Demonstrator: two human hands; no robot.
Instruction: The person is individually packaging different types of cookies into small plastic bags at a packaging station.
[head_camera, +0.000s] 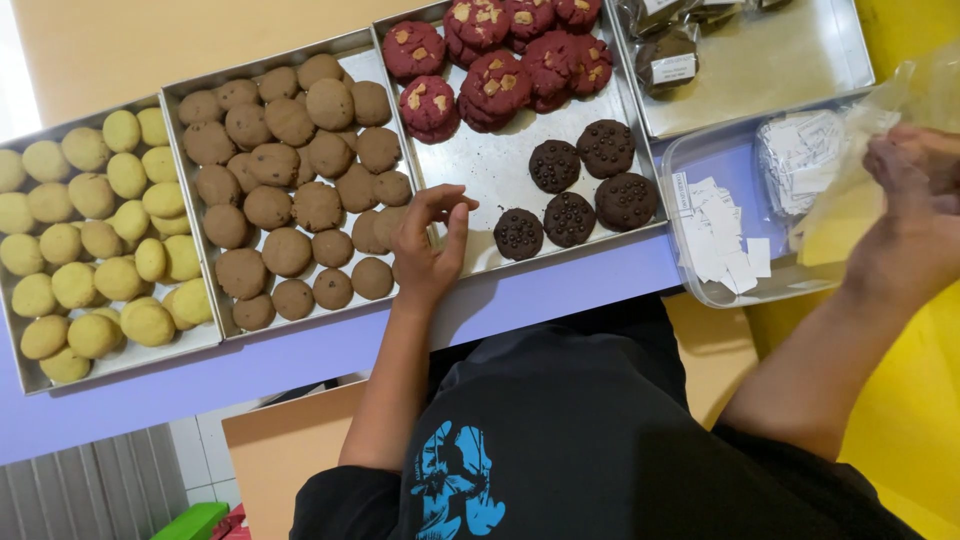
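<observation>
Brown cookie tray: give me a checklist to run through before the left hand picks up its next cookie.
1. Left hand free to pick: ok, fingers curled, nothing seen in its grip.
2. Cookie within reach: ok, the hand rests at the right edge of the brown cookie tray, cookies beside its fingers.
3. Clear bag ready: cannot tell, the right hand holds it, but its opening is blurred.
4. Dark chocolate cookies out of the way: ok, they lie right of the hand, apart from it.
5. Paper labels at hand: ok, loose in the clear plastic tub.
</observation>
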